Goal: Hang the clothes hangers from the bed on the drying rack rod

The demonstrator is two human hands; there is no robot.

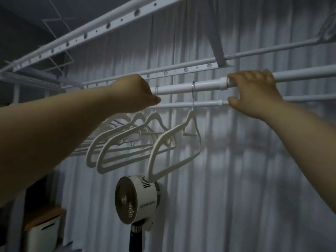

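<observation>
A white drying rack rod [178, 89] runs across the view at head height. Several white clothes hangers hang from it; the rightmost hanger [174, 142] hangs alone by its metal hook, and a bunch of hangers [118, 140] hangs further left. My left hand [136, 93] is at the rod beside that bunch, its fingers curled around the hook of a hanger there. My right hand [254, 90] grips the rod to the right of the lone hanger, fingers over the top and thumb below.
More white rack rails [101, 29] run above and behind the rod. A pale curtain [236, 170] hangs behind everything. A white standing fan [136, 199] stands below the hangers. A white bin with a wooden lid [43, 228] sits at the lower left.
</observation>
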